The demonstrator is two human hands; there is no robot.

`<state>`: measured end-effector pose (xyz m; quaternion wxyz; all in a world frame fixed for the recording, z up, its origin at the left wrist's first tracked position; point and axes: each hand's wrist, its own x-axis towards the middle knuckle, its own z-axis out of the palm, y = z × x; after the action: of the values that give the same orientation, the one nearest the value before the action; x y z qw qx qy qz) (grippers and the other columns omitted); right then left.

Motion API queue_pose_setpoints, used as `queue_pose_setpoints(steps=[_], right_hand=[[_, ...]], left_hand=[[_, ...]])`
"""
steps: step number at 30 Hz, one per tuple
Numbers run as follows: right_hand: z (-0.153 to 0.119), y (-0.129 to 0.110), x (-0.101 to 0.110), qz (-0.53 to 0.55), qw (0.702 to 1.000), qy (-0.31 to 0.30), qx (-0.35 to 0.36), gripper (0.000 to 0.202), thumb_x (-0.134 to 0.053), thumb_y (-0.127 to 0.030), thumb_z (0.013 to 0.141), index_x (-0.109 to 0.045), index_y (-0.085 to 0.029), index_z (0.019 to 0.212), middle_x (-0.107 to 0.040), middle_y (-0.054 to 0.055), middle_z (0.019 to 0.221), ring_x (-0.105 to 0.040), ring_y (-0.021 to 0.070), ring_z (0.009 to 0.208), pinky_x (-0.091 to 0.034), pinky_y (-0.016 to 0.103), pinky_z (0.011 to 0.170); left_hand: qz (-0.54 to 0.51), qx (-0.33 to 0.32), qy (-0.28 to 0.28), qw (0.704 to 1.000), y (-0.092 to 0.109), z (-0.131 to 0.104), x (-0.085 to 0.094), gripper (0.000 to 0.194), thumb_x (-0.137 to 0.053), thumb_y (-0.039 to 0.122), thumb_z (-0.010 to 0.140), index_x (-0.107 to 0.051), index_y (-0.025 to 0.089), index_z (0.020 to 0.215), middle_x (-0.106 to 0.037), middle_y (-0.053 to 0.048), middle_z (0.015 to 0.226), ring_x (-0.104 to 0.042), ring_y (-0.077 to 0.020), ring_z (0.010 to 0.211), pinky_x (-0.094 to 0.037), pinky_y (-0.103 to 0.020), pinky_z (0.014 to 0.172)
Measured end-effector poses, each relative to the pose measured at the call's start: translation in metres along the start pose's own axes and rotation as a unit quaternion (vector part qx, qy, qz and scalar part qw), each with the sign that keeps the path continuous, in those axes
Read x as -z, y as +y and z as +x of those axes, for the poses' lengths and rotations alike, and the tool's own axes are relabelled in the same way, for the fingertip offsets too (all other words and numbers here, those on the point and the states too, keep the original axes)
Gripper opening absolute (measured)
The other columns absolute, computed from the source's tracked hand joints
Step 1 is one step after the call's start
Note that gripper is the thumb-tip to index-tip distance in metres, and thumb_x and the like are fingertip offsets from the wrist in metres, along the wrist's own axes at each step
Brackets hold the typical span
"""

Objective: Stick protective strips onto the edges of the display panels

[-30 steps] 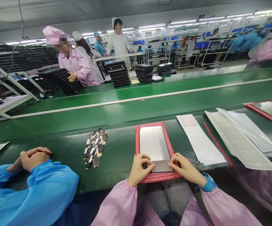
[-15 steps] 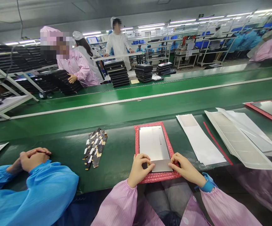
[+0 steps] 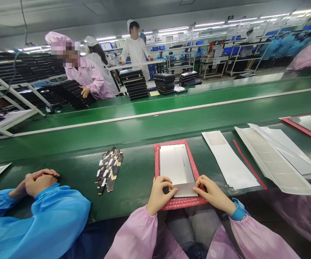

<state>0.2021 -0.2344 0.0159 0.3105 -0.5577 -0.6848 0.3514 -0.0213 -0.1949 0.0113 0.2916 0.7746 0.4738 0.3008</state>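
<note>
In front of me a silver display panel (image 3: 175,163) lies on a pink bubble-wrap sheet (image 3: 156,158). Across the panel's near end stretches a grey strip of film (image 3: 185,190). My left hand (image 3: 159,192) pinches the strip's left end between thumb and fingers. At the opposite end my right hand (image 3: 213,192) pinches it the same way, with a blue wrist strap (image 3: 238,209) behind it. The fingertips hide both ends of the strip, and whether it is stuck to the panel I cannot tell.
A pile of black flex cables (image 3: 109,171) lies left of the panel. White backing sheets (image 3: 229,163) and a thin red strip (image 3: 249,164) lie to the right. A co-worker's folded hands (image 3: 42,181) rest at left. Beyond runs a green conveyor (image 3: 133,126) with stacked black trays (image 3: 134,84).
</note>
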Motion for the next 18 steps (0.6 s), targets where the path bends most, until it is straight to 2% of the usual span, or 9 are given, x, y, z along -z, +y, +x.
queue_pose_setpoints(steps=[18], right_hand=[[0.001, 0.0005, -0.0004, -0.021, 1.0, -0.001, 0.0, 0.016, -0.045, -0.031, 0.08, -0.048, -0.02, 0.07, -0.044, 0.0, 0.076, -0.048, 0.0117, 0.065, -0.04, 0.025, 0.061]], left_hand=[[0.007, 0.002, -0.001, 1.0, -0.0012, -0.001, -0.0021, 0.013, -0.06, 0.034, 0.07, -0.062, 0.023, 0.065, -0.058, 0.001, 0.082, -0.051, -0.0157, 0.083, -0.029, -0.037, 0.087]])
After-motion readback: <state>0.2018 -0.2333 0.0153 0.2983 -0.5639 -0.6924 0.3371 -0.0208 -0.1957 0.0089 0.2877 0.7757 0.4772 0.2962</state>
